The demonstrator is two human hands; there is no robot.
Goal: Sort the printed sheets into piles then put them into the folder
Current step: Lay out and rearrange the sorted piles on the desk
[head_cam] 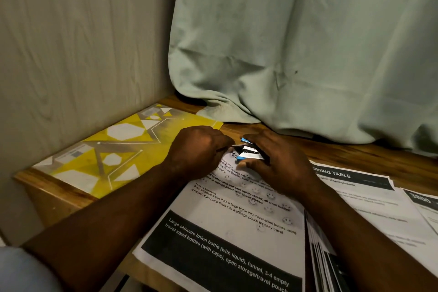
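A stack of printed sheets (227, 227) with black header bars lies in front of me on the wooden table (355, 152). My right hand (279, 168) grips a small blue and silver stapler (248, 153) at the stack's far corner. My left hand (199, 149) is curled and pinches that corner of the sheets beside the stapler. Further printed sheets (369, 199) titled "dressing table" lie to the right, partly under my right forearm. A yellow folder (113, 156) with white geometric shapes lies flat at the left against the wall.
A pale green cloth (308, 54) hangs behind the table and drapes onto its far edge. A grey wood-grain wall (83, 42) bounds the left side. More sheets (424, 208) reach the right edge of view.
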